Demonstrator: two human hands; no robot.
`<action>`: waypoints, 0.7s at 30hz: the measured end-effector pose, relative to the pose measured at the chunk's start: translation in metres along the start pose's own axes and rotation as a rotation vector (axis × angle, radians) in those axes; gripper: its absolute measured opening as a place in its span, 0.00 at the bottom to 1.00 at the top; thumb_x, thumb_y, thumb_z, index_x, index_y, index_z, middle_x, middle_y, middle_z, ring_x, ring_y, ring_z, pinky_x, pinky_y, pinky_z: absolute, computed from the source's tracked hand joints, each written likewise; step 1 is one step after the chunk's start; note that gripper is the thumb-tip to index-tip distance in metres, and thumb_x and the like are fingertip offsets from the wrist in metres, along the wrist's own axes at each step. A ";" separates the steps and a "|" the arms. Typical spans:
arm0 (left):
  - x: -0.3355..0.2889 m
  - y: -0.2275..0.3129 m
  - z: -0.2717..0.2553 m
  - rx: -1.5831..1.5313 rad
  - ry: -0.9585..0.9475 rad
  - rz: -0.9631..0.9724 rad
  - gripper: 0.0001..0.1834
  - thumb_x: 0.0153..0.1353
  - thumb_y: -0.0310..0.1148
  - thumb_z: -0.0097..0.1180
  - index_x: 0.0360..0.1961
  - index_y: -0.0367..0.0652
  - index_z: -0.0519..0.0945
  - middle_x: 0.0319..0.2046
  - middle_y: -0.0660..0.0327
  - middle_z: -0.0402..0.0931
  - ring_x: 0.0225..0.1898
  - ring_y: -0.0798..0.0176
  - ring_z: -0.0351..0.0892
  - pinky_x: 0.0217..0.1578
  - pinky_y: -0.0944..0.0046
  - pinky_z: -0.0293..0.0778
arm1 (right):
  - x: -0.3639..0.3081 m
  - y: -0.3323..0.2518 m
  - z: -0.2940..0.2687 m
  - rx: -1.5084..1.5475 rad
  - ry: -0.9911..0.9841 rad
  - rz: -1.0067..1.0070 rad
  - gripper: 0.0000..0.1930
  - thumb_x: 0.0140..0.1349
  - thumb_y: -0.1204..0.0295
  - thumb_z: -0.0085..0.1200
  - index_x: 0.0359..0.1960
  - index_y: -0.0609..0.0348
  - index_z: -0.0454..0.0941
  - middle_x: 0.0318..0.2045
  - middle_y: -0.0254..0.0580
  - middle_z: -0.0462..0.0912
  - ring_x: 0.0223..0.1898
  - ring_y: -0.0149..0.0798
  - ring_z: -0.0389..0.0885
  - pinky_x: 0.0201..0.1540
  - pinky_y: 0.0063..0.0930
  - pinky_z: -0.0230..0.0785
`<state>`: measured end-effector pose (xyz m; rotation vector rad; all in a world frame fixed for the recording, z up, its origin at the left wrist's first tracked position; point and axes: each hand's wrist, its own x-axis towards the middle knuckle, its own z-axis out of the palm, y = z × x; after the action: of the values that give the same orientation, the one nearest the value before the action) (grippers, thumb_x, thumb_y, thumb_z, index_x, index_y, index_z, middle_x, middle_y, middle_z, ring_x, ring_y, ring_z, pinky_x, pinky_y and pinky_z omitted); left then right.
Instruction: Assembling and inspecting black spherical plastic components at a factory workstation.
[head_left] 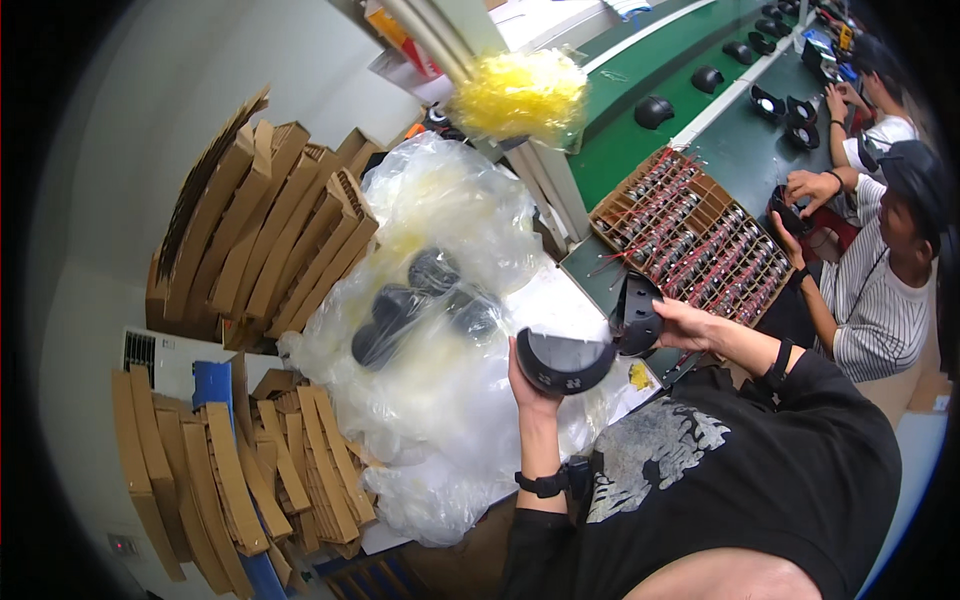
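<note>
In the middle, my left hand is closed on the left side of a black curved plastic housing. A pale, smooth face shows on top of that piece, and small marks run along its lower rim. To its right, my right hand grips a black plastic shell with round holes by its right edge. The two black parts are close together; whether they touch I cannot tell. Both are held above a white surface. My right hand's palm and some of its fingers are turned from view.
Clear plastic bags holding black rounded parts lie to the left. Cardboard pieces stand stacked beyond. A cardboard divider tray of small red-wired metal parts sits at the right, by a green conveyor. Two co-workers sit along the bench.
</note>
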<state>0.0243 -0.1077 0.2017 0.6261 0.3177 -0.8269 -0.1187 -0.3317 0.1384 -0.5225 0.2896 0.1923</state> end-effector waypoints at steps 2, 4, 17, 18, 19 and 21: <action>0.026 -0.003 0.001 0.017 -0.073 -0.020 0.21 0.65 0.46 0.41 0.48 0.41 0.74 0.47 0.55 0.76 0.50 0.53 0.74 0.54 0.52 0.69 | -0.008 0.007 -0.008 -0.014 0.095 0.007 0.19 0.64 0.61 0.47 0.52 0.58 0.69 0.50 0.42 0.75 0.52 0.40 0.75 0.59 0.47 0.61; 0.069 -0.010 -0.015 0.010 -0.034 -0.018 0.19 0.64 0.44 0.42 0.45 0.43 0.76 0.45 0.57 0.77 0.48 0.53 0.76 0.52 0.50 0.70 | -0.022 0.005 -0.015 0.087 0.160 0.038 0.18 0.64 0.62 0.47 0.51 0.59 0.70 0.50 0.42 0.76 0.51 0.40 0.75 0.58 0.45 0.63; 0.222 -0.102 -0.101 -0.027 0.312 -0.161 0.30 0.69 0.51 0.22 0.51 0.41 0.72 0.51 0.56 0.74 0.53 0.53 0.72 0.56 0.48 0.66 | -0.088 -0.014 -0.025 0.375 0.332 -0.159 0.16 0.63 0.57 0.45 0.45 0.51 0.75 0.42 0.37 0.80 0.40 0.36 0.78 0.43 0.36 0.70; 0.221 -0.102 -0.104 0.023 0.323 -0.145 0.28 0.69 0.49 0.25 0.53 0.40 0.71 0.50 0.53 0.74 0.52 0.51 0.73 0.56 0.49 0.66 | -0.086 -0.015 -0.025 0.335 0.340 -0.141 0.16 0.62 0.56 0.46 0.45 0.50 0.76 0.42 0.35 0.80 0.40 0.35 0.78 0.42 0.35 0.70; 0.218 -0.103 -0.100 0.025 0.322 -0.154 0.28 0.69 0.49 0.25 0.53 0.40 0.71 0.50 0.53 0.74 0.52 0.51 0.73 0.56 0.49 0.66 | -0.087 -0.017 -0.027 0.338 0.348 -0.146 0.16 0.62 0.56 0.46 0.45 0.50 0.76 0.42 0.35 0.80 0.40 0.35 0.78 0.42 0.35 0.70; 0.209 -0.098 -0.096 0.651 0.466 -0.288 0.24 0.69 0.45 0.33 0.53 0.38 0.69 0.49 0.50 0.73 0.50 0.52 0.73 0.54 0.51 0.67 | -0.082 -0.020 -0.031 0.302 0.317 -0.131 0.16 0.62 0.56 0.46 0.45 0.49 0.75 0.42 0.35 0.80 0.41 0.35 0.77 0.43 0.35 0.69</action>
<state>0.0813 -0.2194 -0.0143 1.4148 0.5775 -1.0645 -0.1980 -0.3728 0.1485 -0.2692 0.5807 -0.0639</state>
